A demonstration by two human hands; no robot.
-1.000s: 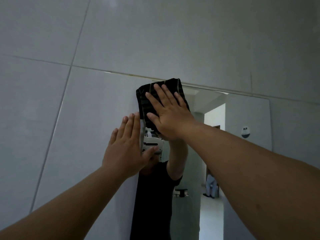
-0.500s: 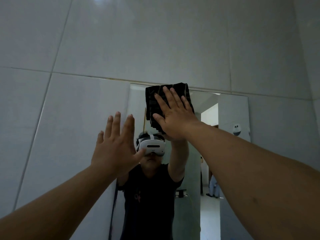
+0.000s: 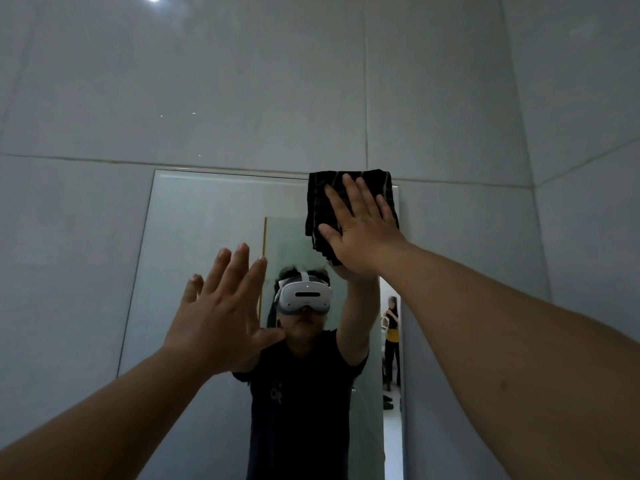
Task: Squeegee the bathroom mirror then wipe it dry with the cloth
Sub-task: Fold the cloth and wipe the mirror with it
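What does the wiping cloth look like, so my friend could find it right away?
Look at the tall mirror set into the grey tiled wall, and go up to its top right corner. There the right hand presses flat on the cloth, a folded dark rag with thin pale stripes. It is the only dark thing on the glass; the left hand, lower down, is bare.

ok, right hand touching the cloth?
Touching. Head view shows the right hand laid flat with straight fingers on the cloth, pressing it to the mirror.

right hand flat on cloth, mirror corner
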